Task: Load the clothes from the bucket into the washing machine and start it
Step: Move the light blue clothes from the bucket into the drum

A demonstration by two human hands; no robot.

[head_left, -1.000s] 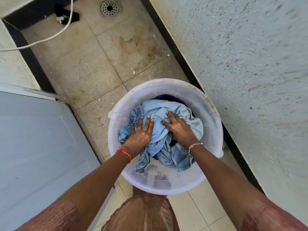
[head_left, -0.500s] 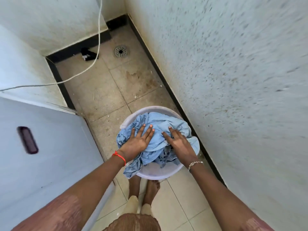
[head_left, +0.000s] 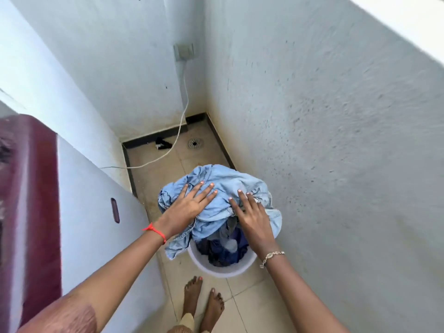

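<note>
A bundle of light blue denim clothes (head_left: 223, 186) is lifted clear above the white bucket (head_left: 216, 269), which stands on the tiled floor. My left hand (head_left: 189, 207) lies spread on the bundle's left side and my right hand (head_left: 252, 217) on its right; both hold the bundle between them. Dark blue clothes (head_left: 225, 251) remain inside the bucket. The white washing machine (head_left: 91, 212) with a dark red top (head_left: 31, 188) stands at the left, close to my left arm.
A rough white wall (head_left: 336, 164) runs along the right, close to the bucket. A white cable (head_left: 177, 138) hangs from a wall socket (head_left: 183, 51) to the floor. A floor drain (head_left: 195, 143) and a small black object (head_left: 163, 143) lie in the far corner. My bare feet (head_left: 201, 306) stand below the bucket.
The denim bundle has risen out of the bucket with both hands on it. My view has lifted and pulled back, showing the machine's top and the wall socket.
</note>
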